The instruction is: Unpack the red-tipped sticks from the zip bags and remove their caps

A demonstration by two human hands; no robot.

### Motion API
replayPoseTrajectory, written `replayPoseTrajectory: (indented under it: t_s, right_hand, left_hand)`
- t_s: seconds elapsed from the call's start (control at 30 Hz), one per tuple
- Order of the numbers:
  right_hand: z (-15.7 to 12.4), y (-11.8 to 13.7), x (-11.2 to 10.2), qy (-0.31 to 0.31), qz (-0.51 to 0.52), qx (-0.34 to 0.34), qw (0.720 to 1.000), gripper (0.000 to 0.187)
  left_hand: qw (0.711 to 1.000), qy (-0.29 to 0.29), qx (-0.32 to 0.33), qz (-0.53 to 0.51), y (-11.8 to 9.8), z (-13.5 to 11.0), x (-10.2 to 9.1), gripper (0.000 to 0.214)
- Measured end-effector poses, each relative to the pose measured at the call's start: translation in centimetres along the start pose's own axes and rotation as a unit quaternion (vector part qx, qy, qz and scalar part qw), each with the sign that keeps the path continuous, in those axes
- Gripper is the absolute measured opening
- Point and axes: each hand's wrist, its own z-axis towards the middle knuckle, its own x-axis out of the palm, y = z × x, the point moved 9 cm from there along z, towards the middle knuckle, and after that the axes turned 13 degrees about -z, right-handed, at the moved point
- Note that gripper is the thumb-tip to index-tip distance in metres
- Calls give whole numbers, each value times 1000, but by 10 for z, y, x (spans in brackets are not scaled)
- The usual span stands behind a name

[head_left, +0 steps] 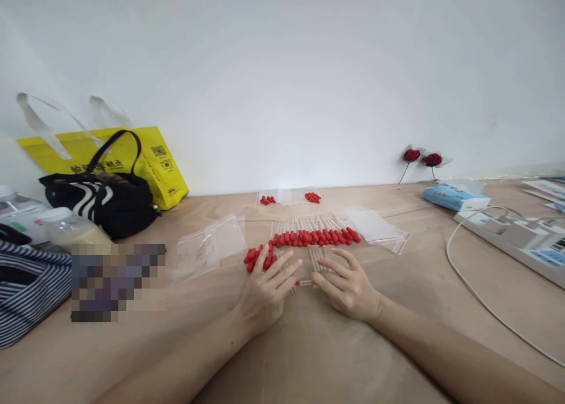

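Note:
Both of my hands meet just above the wooden table. My left hand [265, 289] pinches a red rubber dropper bulb [297, 283], mostly hidden by the fingers. From my right hand [351, 287] a clear glass dropper tube [306, 282] points left, its end at the bulb; I cannot tell how far it goes in. Loose red bulbs [251, 255] lie beyond my left fingers. Bare glass tubes [315, 253] lie beside my right fingertips. Behind them is a row of droppers with red bulbs [304, 237], bulbs facing me.
Clear zip bags lie left [198, 251] and right [379, 227] of the row. Another bag [286, 196] with red bulbs is by the wall. A yellow bag [170, 180], black pouch [115, 201] and bottle [73, 230] stand left; tissues [454, 196], power strip [507, 239] and cable [463, 283] lie right.

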Motion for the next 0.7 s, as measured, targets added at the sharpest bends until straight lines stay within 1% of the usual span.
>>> replayPoseTrajectory:
  t_s: [0.07,0.1,0.17,0.2,0.23,0.27,0.3,0.37,0.43,0.5,0.53,0.6,0.7]
  right_hand:
    - [-3,-17,1,21,-1,61,998,13]
    - [-6,-27,4,38,3,102,994,15]
    - [-14,-46,14,82,24,179,980,20]
    - [-19,-53,20,107,36,209,971,24]
    - [-23,-58,27,131,46,234,962,27]
    - [-27,-62,34,153,50,254,954,30]
    - [-31,-64,39,173,50,270,946,32]
    - [-37,-67,49,205,49,289,934,34]
    - [-40,-67,54,227,49,297,926,35]
    - [-41,-67,56,235,47,301,923,35]
    - [-41,-67,56,230,46,301,924,35]
    - [-38,-65,53,200,43,297,933,35]
    - [-33,-63,49,152,43,284,946,31]
  left_hand:
    - [999,-16,-36,6,10,0,-10,27]
    - [997,-28,-66,7,18,1,-16,25]
    - [988,-50,-149,-3,42,3,-29,23]
    - [978,-51,-199,-17,57,2,-33,24]
    - [965,-42,-255,-35,74,1,-34,26]
    - [947,-22,-314,-57,92,-1,-32,26]
    - [924,6,-375,-79,110,-6,-27,24]
    - [863,56,-489,-115,143,-21,-15,22]
    - [835,79,-530,-126,164,-28,-6,22]
    - [822,92,-547,-127,176,-31,1,20]
    - [817,99,-554,-126,179,-33,4,20]
    - [809,115,-563,-122,181,-33,9,21]
    - [807,132,-566,-106,179,-28,11,28]
